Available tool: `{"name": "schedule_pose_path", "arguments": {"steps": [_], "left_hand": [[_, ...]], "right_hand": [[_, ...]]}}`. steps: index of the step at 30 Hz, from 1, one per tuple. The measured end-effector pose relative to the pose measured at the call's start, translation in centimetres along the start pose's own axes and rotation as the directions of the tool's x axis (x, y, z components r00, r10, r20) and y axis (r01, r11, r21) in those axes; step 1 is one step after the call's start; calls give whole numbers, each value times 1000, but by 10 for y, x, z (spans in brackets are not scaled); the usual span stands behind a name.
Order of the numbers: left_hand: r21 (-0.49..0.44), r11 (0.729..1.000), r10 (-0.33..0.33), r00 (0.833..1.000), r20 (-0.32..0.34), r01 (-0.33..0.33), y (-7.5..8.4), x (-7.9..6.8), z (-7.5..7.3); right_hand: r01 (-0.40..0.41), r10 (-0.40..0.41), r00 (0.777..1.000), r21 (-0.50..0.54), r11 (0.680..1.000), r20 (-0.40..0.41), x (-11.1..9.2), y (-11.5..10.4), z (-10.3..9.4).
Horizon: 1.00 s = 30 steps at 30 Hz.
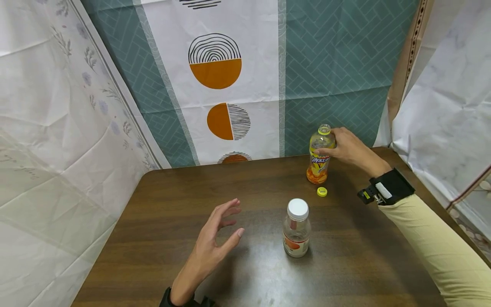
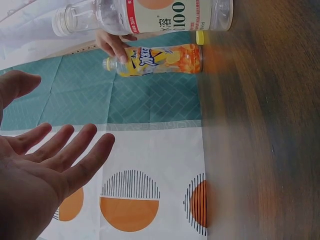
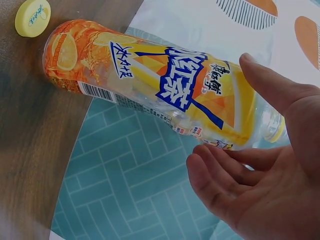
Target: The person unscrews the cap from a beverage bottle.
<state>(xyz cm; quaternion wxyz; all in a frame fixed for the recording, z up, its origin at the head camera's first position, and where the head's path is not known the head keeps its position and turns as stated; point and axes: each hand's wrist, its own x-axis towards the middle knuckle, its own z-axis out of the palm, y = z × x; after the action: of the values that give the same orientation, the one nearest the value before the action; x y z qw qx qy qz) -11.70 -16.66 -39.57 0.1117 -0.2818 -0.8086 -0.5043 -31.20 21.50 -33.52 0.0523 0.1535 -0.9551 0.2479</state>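
Observation:
Near the table's back right stands an uncapped plastic iced tea bottle with a yellow and orange label. My right hand holds it around the upper part; the right wrist view has the thumb on one side of the label and curled fingers at the other. Just in front of the bottle lies its yellow cap. Closer to me, a clear bottle with a white cap stands upright. My left hand is to its left, held above the table, fingers spread and holding nothing.
The brown wooden table has its far edge against a patterned teal and white cloth. White cloths hang at the left and right. The clear bottle stands between my left hand and the yellow cap.

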Motion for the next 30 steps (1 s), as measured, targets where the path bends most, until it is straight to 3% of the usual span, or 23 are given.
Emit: {"name": "schedule_pose_path", "arguments": {"steps": [7,18,30], "left_hand": [[5,1000,1,1000,-2,-1,0,0,0],[-1,1000,15,1000,-9,-15,-1,0,1],[14,1000,14,1000,-4,-14,-1,0,1]], "right_hand": [[12,-12,1000,-12,1000,-4,-4,-1,-3],[-33,34,999,-54,998,8,-19,-8,-17],[16,-17,997,-22,1000,-79,-40,-20,-34]]}}
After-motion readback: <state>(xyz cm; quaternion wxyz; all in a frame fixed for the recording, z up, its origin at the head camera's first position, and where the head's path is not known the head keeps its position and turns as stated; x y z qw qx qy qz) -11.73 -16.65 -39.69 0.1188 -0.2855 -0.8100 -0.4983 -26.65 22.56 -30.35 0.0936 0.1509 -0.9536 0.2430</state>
